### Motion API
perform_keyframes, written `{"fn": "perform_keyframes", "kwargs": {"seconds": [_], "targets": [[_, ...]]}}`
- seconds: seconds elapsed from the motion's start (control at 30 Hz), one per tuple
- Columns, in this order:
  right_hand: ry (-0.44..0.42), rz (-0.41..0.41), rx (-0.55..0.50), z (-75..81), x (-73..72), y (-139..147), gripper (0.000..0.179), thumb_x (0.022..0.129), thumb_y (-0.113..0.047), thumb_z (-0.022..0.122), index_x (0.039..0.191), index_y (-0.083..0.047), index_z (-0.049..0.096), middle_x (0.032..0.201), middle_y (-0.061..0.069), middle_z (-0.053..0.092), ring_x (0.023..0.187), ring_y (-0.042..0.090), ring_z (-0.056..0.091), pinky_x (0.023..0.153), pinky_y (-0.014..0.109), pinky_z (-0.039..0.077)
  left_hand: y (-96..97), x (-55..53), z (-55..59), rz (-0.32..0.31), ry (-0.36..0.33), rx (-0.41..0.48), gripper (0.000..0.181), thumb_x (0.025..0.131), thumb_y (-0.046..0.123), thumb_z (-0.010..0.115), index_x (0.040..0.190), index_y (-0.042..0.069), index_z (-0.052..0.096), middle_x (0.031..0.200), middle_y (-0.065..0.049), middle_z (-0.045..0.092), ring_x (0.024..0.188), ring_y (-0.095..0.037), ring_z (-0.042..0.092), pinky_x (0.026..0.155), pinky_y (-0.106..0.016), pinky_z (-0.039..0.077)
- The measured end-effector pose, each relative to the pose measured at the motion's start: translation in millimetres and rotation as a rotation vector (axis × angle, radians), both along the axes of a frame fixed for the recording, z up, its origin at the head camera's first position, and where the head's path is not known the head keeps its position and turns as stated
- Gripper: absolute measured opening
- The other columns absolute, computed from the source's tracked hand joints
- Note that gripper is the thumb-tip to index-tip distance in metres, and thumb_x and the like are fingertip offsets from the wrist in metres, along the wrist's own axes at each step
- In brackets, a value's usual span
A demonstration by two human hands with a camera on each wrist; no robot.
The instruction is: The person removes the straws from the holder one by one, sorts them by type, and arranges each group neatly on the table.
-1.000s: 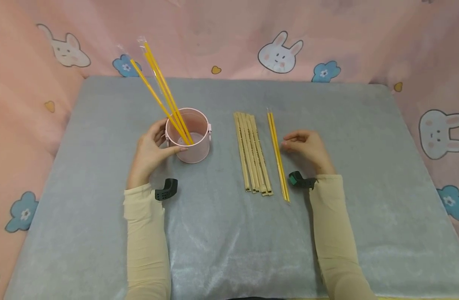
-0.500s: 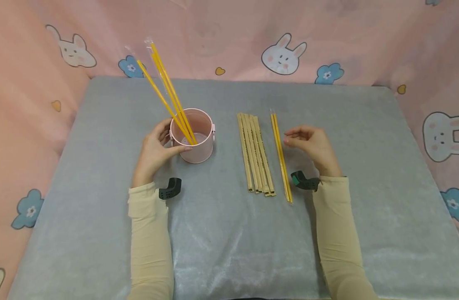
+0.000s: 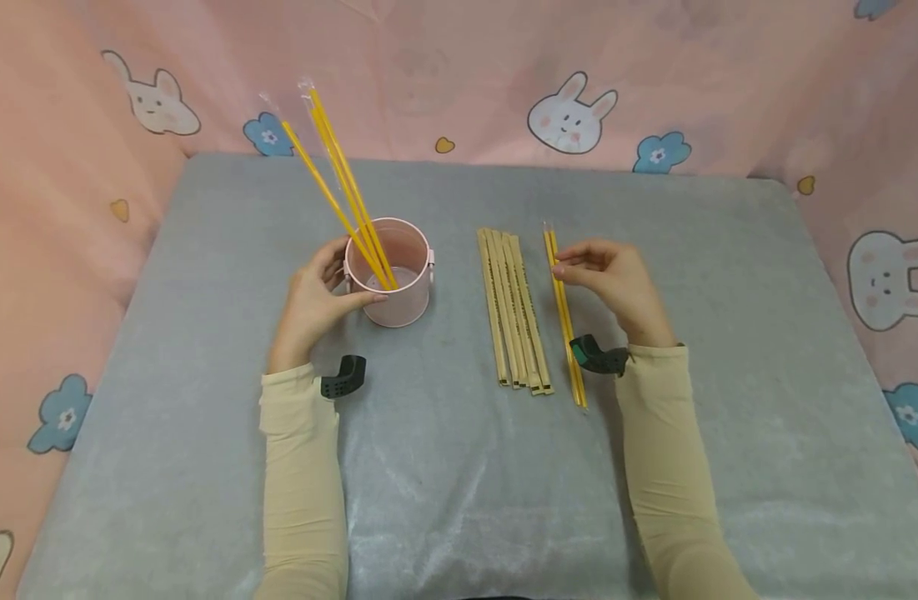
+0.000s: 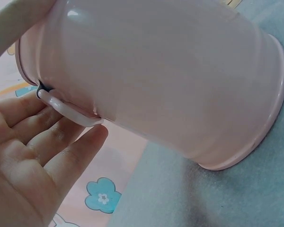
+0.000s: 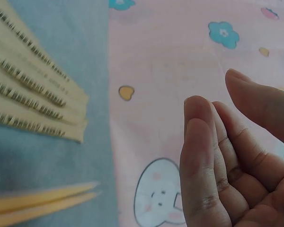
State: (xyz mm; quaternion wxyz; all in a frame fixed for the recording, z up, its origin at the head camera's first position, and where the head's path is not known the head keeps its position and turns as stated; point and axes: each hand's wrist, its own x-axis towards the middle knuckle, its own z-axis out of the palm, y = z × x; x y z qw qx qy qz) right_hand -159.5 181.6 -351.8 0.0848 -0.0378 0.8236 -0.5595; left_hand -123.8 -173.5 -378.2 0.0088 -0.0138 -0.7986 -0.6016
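Observation:
My left hand (image 3: 312, 304) holds a small pink bucket (image 3: 402, 310) at its left side, thumb over the front of the rim. In the left wrist view several fingers lie by the bucket's handle (image 4: 68, 111). Several yellow straws (image 3: 351, 182) in clear wrappers lean out of the bucket to the upper left. Two more wrapped yellow straws (image 3: 564, 312) lie side by side on the table. Above their far part hovers my right hand (image 3: 616, 279), thumb and fingers apart. The right wrist view shows nothing between those fingers.
Several narrow brown paper packets (image 3: 513, 308) with printed text lie in a row between the bucket and the loose straws. A grey cloth covers the table (image 3: 443, 467). Behind it hangs a pink curtain (image 3: 474, 83) with rabbits and flowers.
My right hand has moved left, from beside the loose yellow straws to over them. My left hand stays on the bucket. The whole head view has shifted slightly.

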Motion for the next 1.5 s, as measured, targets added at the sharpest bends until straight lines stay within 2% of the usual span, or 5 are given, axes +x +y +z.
{"fn": "perform_keyframes", "kwargs": {"seconds": [0.27, 0.47, 0.73, 1.17, 1.5], "targets": [[0.027, 0.046, -0.025, 5.9, -5.6, -17, 0.025, 0.085, -0.015, 0.071, 0.105, 0.000, 0.067, 0.095, 0.003, 0.068, 0.085, 0.021, 0.064, 0.084, 0.037, 0.052, -0.1, -1.1, 1.2, -0.012, -0.021, 0.035, 0.075, 0.069, 0.000, 0.082, 0.136, 0.000, 0.046, 0.132, -0.017, 0.052, 0.126, -0.025, 0.046, 0.106, -0.029, 0.037], [0.043, 0.088, -0.041, 11.3, -10.9, -32, 0.025, 0.086, -0.013, 0.070, 0.105, 0.002, 0.067, 0.093, 0.002, 0.067, 0.082, 0.017, 0.064, 0.080, 0.032, 0.053, 0.1, -0.4, 2.9, -0.008, -0.034, 0.048, 0.078, 0.069, 0.002, 0.083, 0.137, 0.001, 0.045, 0.134, -0.015, 0.051, 0.127, -0.021, 0.046, 0.106, -0.028, 0.036], [0.066, 0.127, -0.088, 19.0, -17.6, -53, 0.023, 0.085, -0.010, 0.071, 0.103, 0.004, 0.067, 0.090, 0.004, 0.068, 0.079, 0.017, 0.065, 0.078, 0.030, 0.054, -2.1, -2.9, 1.5, -0.009, -0.017, 0.027, 0.077, 0.069, 0.000, 0.083, 0.136, 0.000, 0.046, 0.133, -0.017, 0.051, 0.126, -0.024, 0.046, 0.106, -0.028, 0.036], [0.038, 0.169, -0.165, 29.8, -24.9, -93, 0.021, 0.083, -0.007, 0.072, 0.100, 0.004, 0.067, 0.089, 0.008, 0.068, 0.080, 0.020, 0.065, 0.081, 0.031, 0.054, -2.1, -2.5, 0.0, -0.015, -0.010, 0.026, 0.076, 0.069, 0.001, 0.083, 0.136, 0.000, 0.046, 0.132, -0.018, 0.052, 0.126, -0.028, 0.046, 0.106, -0.031, 0.036], [0.056, 0.224, -0.180, 34.6, -31.5, -122, 0.020, 0.083, -0.005, 0.071, 0.100, 0.005, 0.067, 0.089, 0.010, 0.068, 0.080, 0.020, 0.066, 0.080, 0.032, 0.054, -3.4, -2.4, 1.3, -0.013, -0.012, 0.011, 0.077, 0.069, 0.003, 0.083, 0.136, 0.002, 0.046, 0.132, -0.016, 0.052, 0.126, -0.023, 0.046, 0.106, -0.029, 0.036]]}}
